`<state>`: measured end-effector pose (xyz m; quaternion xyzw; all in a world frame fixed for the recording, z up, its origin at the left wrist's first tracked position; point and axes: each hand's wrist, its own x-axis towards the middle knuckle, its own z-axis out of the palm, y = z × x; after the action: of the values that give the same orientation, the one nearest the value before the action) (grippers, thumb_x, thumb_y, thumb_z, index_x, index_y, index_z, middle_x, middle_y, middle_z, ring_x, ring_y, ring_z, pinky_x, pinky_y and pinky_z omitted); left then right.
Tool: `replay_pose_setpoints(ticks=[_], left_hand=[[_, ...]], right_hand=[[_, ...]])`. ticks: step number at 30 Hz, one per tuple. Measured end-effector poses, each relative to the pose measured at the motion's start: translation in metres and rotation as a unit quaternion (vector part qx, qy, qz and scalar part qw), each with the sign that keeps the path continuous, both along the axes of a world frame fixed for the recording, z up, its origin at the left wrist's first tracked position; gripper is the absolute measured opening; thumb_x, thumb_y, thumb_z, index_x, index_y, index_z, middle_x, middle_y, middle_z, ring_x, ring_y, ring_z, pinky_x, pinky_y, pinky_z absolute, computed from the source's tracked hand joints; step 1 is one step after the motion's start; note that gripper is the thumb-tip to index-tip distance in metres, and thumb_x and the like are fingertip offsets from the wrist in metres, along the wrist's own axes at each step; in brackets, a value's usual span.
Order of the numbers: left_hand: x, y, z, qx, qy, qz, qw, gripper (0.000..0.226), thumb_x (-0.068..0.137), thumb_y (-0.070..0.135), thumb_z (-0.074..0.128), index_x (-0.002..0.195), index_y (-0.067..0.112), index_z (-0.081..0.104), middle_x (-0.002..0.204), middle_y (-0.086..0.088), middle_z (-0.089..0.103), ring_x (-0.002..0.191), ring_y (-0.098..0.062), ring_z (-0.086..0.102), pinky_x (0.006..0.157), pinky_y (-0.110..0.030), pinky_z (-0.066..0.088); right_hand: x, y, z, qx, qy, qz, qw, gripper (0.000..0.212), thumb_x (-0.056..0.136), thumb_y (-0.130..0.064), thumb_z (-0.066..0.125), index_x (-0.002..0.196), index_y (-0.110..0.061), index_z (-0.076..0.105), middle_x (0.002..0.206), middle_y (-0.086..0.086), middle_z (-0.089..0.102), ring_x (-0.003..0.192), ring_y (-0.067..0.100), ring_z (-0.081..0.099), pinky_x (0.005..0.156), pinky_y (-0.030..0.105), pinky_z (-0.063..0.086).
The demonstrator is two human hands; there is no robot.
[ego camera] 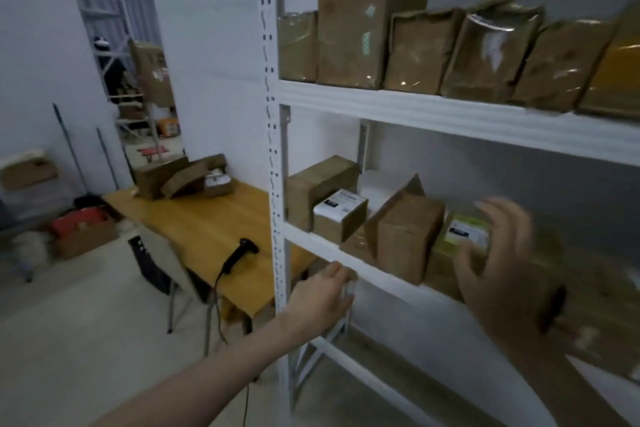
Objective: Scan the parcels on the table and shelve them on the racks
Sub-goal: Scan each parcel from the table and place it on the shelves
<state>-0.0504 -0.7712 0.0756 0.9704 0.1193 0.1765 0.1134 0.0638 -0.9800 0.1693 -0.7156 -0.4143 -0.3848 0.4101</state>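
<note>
The rack point(277, 156) stood on the right, with the counter point(207, 218) to its left against the wall. A row of parcels point(415, 48) sat on the upper shelf point(450, 114), and more parcels point(405, 239) on the shelf below point(363, 270). On the counter a scanner point(239, 253) lay near the front, with a few parcels point(180, 177) at the far end. A chair point(162, 263) stood before the counter.

Brown parcels point(408, 239), white rack point(450, 118)
</note>
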Motion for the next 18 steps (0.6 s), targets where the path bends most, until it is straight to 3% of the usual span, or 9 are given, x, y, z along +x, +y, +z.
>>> replay_pose_setpoints(ticks=[3, 6, 8, 12, 15, 18], left_hand=[[-0.081, 0.069, -0.061, -0.041, 0.131, 0.088, 0.987, 0.033, 0.098, 0.03, 0.045, 0.13, 0.024, 0.044, 0.123, 0.0, 0.051, 0.097, -0.022, 0.059, 0.073, -0.039, 0.052], [-0.164, 0.131, -0.091, -0.073, 0.175, 0.174, 0.966, 0.036, 0.098, 0.03, 0.046, 0.133, 0.025, 0.044, 0.13, 0.001, 0.05, 0.106, -0.021, 0.059, 0.083, -0.037, 0.051], [-0.217, 0.167, -0.101, -0.092, 0.18, 0.209, 0.957, 0.035, 0.098, 0.032, 0.046, 0.133, 0.025, 0.046, 0.132, 0.004, 0.05, 0.11, -0.016, 0.058, 0.086, -0.029, 0.049], [-0.303, 0.233, -0.11, -0.099, 0.174, 0.251, 0.947, 0.034, 0.099, 0.035, 0.045, 0.131, 0.024, 0.05, 0.129, 0.003, 0.053, 0.108, -0.014, 0.059, 0.089, -0.027, 0.048], [-0.344, 0.272, -0.111, -0.099, 0.179, 0.278, 0.939, 0.034, 0.099, 0.036, 0.045, 0.13, 0.024, 0.051, 0.127, 0.004, 0.053, 0.107, -0.012, 0.059, 0.087, -0.025, 0.047], [-0.361, 0.301, -0.109, -0.099, 0.176, 0.283, 0.938, 0.034, 0.099, 0.038, 0.044, 0.131, 0.026, 0.05, 0.128, 0.007, 0.052, 0.108, -0.009, 0.059, 0.086, -0.024, 0.047]], right_hand=[[-0.035, 0.057, -0.063, -0.177, 0.146, 0.095, 0.969, 0.03, 0.087, -0.005, 0.057, 0.118, -0.006, 0.057, 0.118, 0.011, 0.055, 0.106, 0.025, 0.056, 0.091, 0.029, 0.045], [-0.073, 0.124, -0.107, -0.284, 0.218, 0.124, 0.926, 0.033, 0.082, -0.002, 0.068, 0.114, -0.009, 0.061, 0.103, 0.004, 0.06, 0.098, 0.023, 0.062, 0.085, 0.021, 0.041], [-0.103, 0.171, -0.125, -0.345, 0.275, 0.159, 0.883, 0.023, 0.09, -0.008, 0.06, 0.112, -0.012, 0.06, 0.098, -0.002, 0.053, 0.093, 0.016, 0.059, 0.077, 0.011, 0.039], [-0.156, 0.265, -0.152, -0.375, 0.35, 0.197, 0.835, 0.017, 0.093, -0.012, 0.052, 0.11, -0.015, 0.056, 0.1, 0.001, 0.053, 0.091, 0.016, 0.055, 0.068, 0.022, 0.045], [-0.187, 0.326, -0.163, -0.391, 0.36, 0.206, 0.822, 0.019, 0.092, -0.008, 0.051, 0.11, -0.011, 0.057, 0.101, 0.006, 0.055, 0.093, 0.022, 0.056, 0.077, 0.032, 0.048], [-0.21, 0.374, -0.17, -0.407, 0.39, 0.223, 0.795, 0.016, 0.094, -0.011, 0.051, 0.108, -0.017, 0.055, 0.101, 0.007, 0.059, 0.093, 0.021, 0.058, 0.08, 0.032, 0.05]])
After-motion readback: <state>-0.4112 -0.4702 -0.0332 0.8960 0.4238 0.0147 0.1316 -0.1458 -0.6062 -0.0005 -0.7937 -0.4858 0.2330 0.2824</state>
